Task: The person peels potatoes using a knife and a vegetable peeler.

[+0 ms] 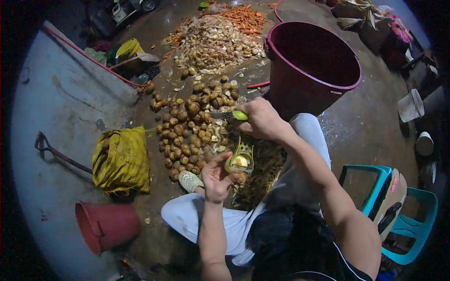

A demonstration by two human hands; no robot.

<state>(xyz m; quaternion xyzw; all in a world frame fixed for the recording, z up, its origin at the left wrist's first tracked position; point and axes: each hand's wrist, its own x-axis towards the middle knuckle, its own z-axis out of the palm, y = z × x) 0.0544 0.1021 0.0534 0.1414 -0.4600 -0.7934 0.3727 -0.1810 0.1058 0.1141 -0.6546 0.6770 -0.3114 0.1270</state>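
Right now, gripping a knife (223, 114) by its smooth, bright-green plastic handle in the closed right hand (263, 118), at the right edge of the tuber pile (180, 136), and pointing the metal blade leftward over it. Clamping a pale, round tuber (240, 162) between the fingers and thumb of the left hand (216, 179), at the pile's lower right, with the tuber lying just right of the palm and below the knife. Seeing a yellow-green perforated object (243, 149) against that tuber, too unclear to name. Showing only a small red label (394, 182) on a tan board (393, 201), well right of the pile, too small for reading. Facing rounded, rough brown skins in the pile, glossy maroon plastic on a tall bucket (295, 86) to its upper right, loose pale scraps (211, 44) above, and a wrinkled yellow sack (123, 161) to its left.
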